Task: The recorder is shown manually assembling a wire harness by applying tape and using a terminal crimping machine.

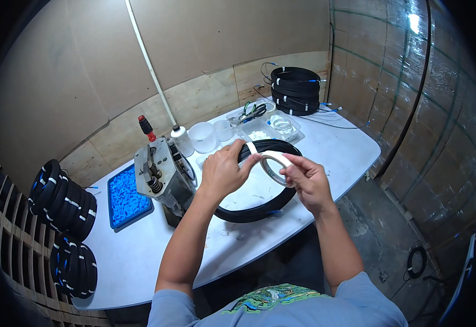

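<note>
A coil of black cable [243,214] lies on the white table in front of me. My left hand [226,170] is closed on the coil's upper left side, beside a white tape band [251,148] wrapped across the strands. Its thumb reaches to the tape's edge; the fingertips are partly hidden behind the coil. Between thumb and fingers, my right hand [308,181] grips a roll of white tape [270,173], held tilted above the coil's right side. A strip seems to run from the roll toward my left thumb.
Left of the coil stands a metal hand press [161,163] with a red-black handle, beside a tray of blue pieces [129,199]. Behind are a white bottle [181,140], round tubs [202,137] and a clear bin [243,131]. Stacked black coils [295,90] stand far right; more coils [66,204] sit left.
</note>
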